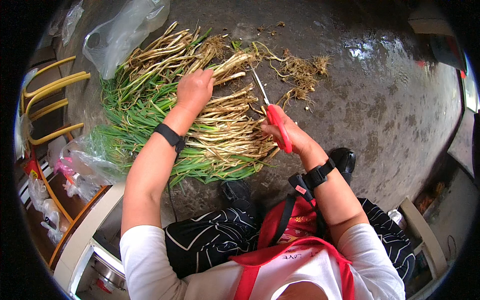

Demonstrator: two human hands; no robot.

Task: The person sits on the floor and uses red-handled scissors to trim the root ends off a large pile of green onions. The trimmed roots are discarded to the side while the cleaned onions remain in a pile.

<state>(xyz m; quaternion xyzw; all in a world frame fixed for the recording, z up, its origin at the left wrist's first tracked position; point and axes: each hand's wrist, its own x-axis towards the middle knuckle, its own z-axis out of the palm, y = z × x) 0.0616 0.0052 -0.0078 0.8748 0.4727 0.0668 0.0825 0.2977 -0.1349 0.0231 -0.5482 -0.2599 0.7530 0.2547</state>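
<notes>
My left hand (195,88) grips a bunch of pale green-onion stalks (234,63), root ends pointing right. In my right hand (287,129) is a pair of scissors (276,120) with red handles. Their blades point up toward the bunch's root end, and I cannot tell whether they touch it. Beneath and around my left hand spreads a large pile of green onions (228,127), white stalks to the right and green leaves (131,116) to the left. Cut-off roots (300,71) lie in a tangle on the floor, right of the blades.
A clear plastic bag (123,37) lies beyond the pile; another plastic bag (93,153) sits at its left. Yellow curved chair legs (56,82) stand at the left edge. The dark concrete floor (375,105) is wet in patches. My black shoe (342,161) rests below the roots.
</notes>
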